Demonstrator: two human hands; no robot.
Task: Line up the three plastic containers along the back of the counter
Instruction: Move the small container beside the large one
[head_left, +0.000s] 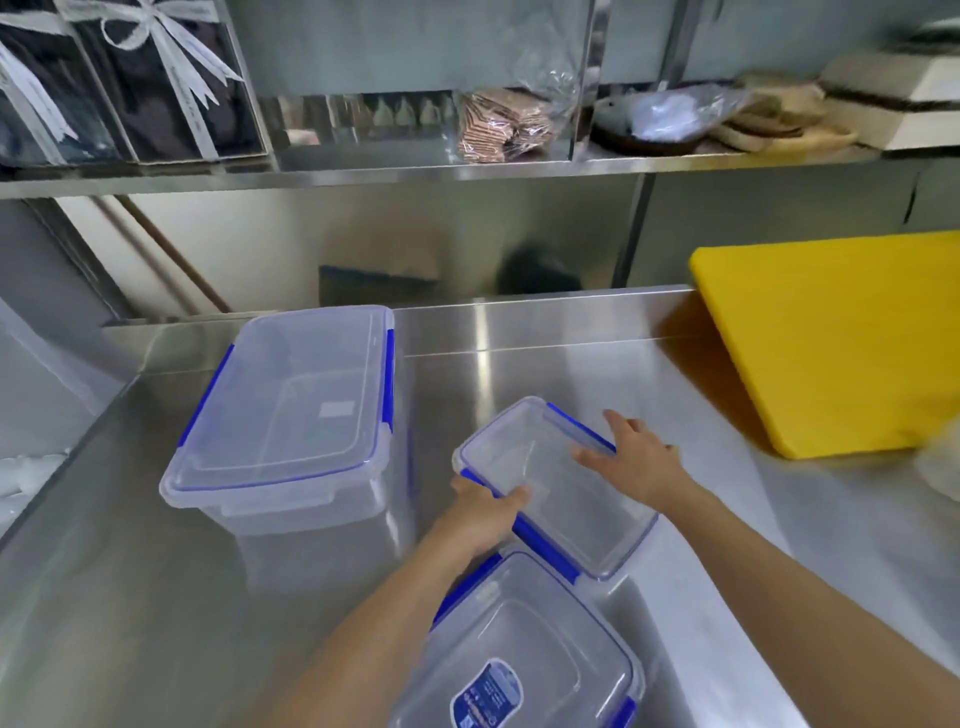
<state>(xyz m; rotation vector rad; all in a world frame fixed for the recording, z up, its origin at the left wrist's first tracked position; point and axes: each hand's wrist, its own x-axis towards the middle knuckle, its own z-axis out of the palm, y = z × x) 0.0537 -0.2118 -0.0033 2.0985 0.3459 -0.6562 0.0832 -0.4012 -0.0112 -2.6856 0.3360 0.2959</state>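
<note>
Two hands on my middle container (556, 483): left hand (480, 512) clamped on its near-left edge, right hand (636, 457) spread flat on the lid's right side. Labelled container (524, 644) touches it in front; big container (291, 410) back-left on table (130, 571); yellow board (836, 343) right

This looks like a commercial kitchen or food-prep room. A brushed stainless-steel counter (545, 364) fills the view, with a steel backsplash behind it. At twelve o'clock runs a stainless-steel shelf (467, 169) carrying bagged goods. At two o'clock a thick yellow cutting board (831, 343) leans up from the counter.
</note>
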